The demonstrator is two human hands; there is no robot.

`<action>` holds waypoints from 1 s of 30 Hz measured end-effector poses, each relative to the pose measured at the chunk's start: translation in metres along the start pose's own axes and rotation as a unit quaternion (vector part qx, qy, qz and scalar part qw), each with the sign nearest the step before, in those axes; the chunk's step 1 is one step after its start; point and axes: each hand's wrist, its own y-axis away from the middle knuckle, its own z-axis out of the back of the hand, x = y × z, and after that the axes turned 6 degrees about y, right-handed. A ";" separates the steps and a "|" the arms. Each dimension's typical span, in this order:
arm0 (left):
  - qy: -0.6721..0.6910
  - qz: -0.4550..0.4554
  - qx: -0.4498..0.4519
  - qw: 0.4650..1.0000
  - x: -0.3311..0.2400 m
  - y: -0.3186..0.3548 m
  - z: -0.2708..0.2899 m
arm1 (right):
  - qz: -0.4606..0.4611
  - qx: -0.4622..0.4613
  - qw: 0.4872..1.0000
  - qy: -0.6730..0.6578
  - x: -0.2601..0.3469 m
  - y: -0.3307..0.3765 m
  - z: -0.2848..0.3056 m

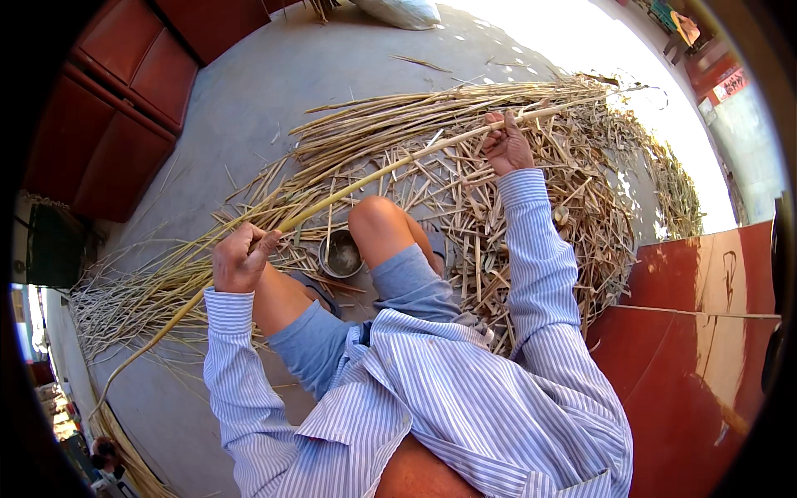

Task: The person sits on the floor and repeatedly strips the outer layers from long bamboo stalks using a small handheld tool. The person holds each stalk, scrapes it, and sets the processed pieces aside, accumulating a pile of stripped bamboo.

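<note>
Stalk, one, yellow-green through the middle and paler toward the upper right, stretched slantwise above the grey concrete floor, just beyond two bent bare knees. Gripped at two places: lower down by the left hand, fingers curled tight around it with the thumb along the top; farther up by the right hand, fingers bent in and narrowed on it, with the exact contact of each fingertip too small to tell. Beyond the left hand, a thin brownish length, bent down toward the lower left; beyond the right hand, a pale end above the litter. On the floor behind, one loose spread of long stalks, too overlapped for a sure count, with thin pale tops fanned out at the left. At the right, one broad heap of short stalk pieces and dry leaves, likewise uncountable. Between the feet, one round metal bowl, near the left knee and apart from both hands. At the top edge, one whitish sack, partly cut off. Upper left, dark red panels; lower right, one glossy red surface. Around both arms, one blue-and-white striped shirt; below, one pair of blue shorts.
</note>
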 end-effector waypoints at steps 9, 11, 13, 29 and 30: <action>-0.005 -0.054 -0.052 0.997 -0.021 0.006 -0.015 | 0.004 0.040 0.997 0.071 -0.061 0.056 -0.059; -0.037 -0.092 -0.058 0.993 -0.021 0.006 -0.016 | 0.009 0.025 0.996 0.081 -0.058 0.055 -0.059; -0.072 -0.139 -0.077 0.985 -0.024 0.006 -0.017 | 0.010 0.020 0.995 0.093 -0.055 0.052 -0.059; 0.092 0.033 0.069 0.993 0.007 0.020 -0.018 | 0.039 0.034 0.982 0.184 -0.062 0.064 -0.062; 0.167 0.093 0.119 0.974 0.012 0.019 -0.017 | 0.060 0.063 0.980 0.177 -0.062 0.067 -0.063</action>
